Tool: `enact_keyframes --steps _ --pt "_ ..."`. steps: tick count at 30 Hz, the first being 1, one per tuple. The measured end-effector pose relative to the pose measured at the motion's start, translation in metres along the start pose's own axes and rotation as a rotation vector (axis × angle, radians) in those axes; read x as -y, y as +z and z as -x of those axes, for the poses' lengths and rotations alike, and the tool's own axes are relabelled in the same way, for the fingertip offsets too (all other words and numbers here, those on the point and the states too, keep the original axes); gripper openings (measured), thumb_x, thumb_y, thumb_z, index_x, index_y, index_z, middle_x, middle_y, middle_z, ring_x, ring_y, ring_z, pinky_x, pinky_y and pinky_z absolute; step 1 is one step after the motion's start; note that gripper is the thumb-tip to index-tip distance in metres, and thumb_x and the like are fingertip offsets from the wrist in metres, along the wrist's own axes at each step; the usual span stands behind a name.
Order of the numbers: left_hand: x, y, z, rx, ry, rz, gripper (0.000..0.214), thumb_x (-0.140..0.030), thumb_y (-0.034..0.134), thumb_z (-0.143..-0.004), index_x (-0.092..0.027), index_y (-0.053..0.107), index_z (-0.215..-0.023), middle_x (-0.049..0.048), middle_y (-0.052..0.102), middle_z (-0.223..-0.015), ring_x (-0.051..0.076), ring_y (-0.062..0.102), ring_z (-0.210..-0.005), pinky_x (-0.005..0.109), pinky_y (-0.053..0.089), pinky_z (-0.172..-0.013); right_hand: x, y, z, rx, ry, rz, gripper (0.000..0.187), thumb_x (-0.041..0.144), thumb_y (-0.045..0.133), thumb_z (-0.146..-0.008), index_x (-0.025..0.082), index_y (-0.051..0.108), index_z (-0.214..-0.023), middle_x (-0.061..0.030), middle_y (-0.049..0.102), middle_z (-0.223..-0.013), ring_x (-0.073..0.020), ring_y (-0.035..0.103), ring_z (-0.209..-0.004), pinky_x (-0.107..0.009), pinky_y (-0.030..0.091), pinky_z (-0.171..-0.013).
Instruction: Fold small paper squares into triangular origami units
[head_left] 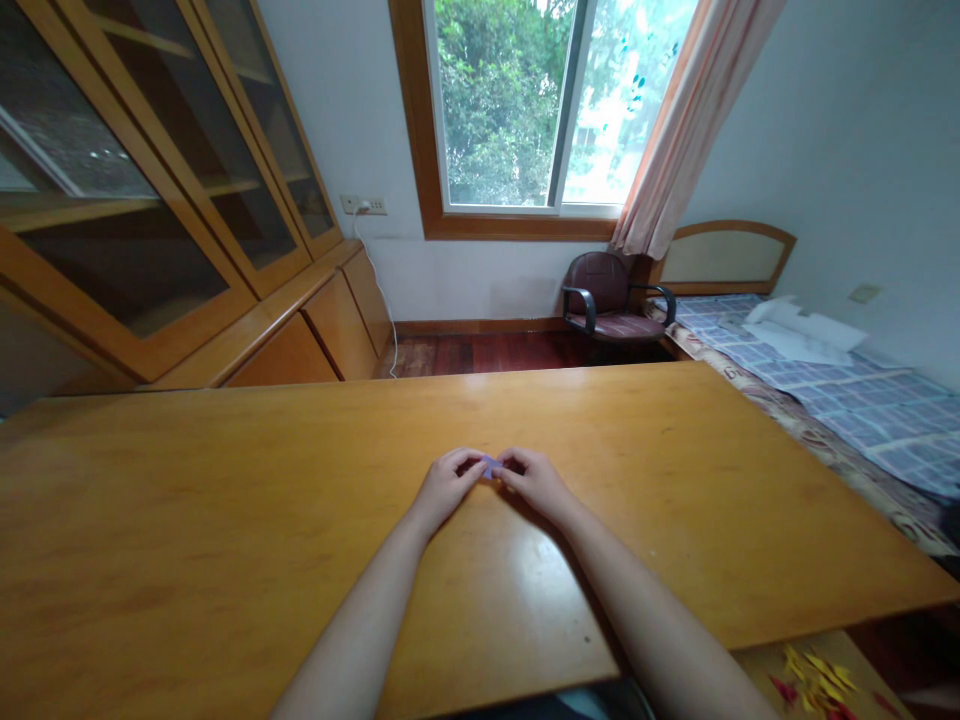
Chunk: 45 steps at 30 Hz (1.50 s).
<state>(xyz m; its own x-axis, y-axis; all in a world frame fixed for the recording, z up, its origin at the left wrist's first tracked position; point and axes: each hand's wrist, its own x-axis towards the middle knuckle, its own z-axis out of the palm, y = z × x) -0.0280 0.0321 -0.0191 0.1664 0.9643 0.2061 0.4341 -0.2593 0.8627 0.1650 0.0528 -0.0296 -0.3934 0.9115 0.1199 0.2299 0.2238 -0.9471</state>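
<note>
A small purple piece, perhaps folded paper [490, 467], is pinched between my two hands just above the middle of the wooden table [225, 520]. My left hand [452, 480] grips its left side with thumb and fingertips. On its right side, my right hand [536, 480] holds it the same way. Fingers cover much of the piece, so its full shape cannot be made out.
Several yellow and red scraps [817, 680] lie on a lower surface at the bottom right. Beyond the table stand an armchair [607, 295] and a bed [840, 390]. A glass-fronted cabinet [172, 170] is at the left, a window [502, 110] ahead.
</note>
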Motion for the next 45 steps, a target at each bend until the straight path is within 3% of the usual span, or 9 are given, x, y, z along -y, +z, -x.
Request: enact_keyframes --steps 12,23,33,45 --pt "-0.001 -0.001 0.000 0.013 -0.011 0.006 0.018 -0.032 0.058 -0.088 -0.019 0.071 -0.088 0.0045 0.072 -0.090 0.020 0.065 -0.086 0.029 0.048 -0.080 0.000 -0.001 0.000 -0.014 0.013 -0.030 0.020 0.035 0.067 -0.083 0.016 0.069 -0.085 0.0014 0.063 -0.066 -0.0127 0.055 -0.060 -0.023 0.042 -0.058" --pt "-0.005 -0.002 0.001 0.049 -0.026 0.077 0.020 -0.033 0.060 -0.086 -0.018 0.073 -0.084 0.0049 0.073 -0.087 0.020 0.066 -0.084 0.028 0.049 -0.078 0.007 -0.003 0.002 0.062 0.031 0.048 0.022 0.034 0.065 -0.084 0.014 0.072 -0.080 -0.0017 0.068 -0.068 -0.0141 0.059 -0.062 -0.023 0.043 -0.059" --pt "0.002 0.000 0.000 0.041 -0.106 0.171 0.022 -0.036 0.062 -0.083 -0.016 0.070 -0.082 0.0039 0.071 -0.082 0.019 0.064 -0.079 0.026 0.048 -0.073 0.004 -0.004 0.002 0.058 0.085 -0.086 0.024 0.037 0.066 -0.081 0.013 0.069 -0.078 0.0001 0.062 -0.064 -0.0121 0.054 -0.058 -0.023 0.039 -0.056" --pt "-0.004 -0.002 0.001 0.033 -0.116 0.141 0.022 -0.038 0.063 -0.080 -0.016 0.066 -0.077 0.0017 0.067 -0.075 0.017 0.060 -0.073 0.024 0.045 -0.067 -0.003 -0.005 0.002 0.013 0.057 -0.185 0.027 0.042 0.066 -0.082 0.015 0.065 -0.084 0.0016 0.060 -0.065 -0.0122 0.053 -0.058 -0.023 0.040 -0.056"
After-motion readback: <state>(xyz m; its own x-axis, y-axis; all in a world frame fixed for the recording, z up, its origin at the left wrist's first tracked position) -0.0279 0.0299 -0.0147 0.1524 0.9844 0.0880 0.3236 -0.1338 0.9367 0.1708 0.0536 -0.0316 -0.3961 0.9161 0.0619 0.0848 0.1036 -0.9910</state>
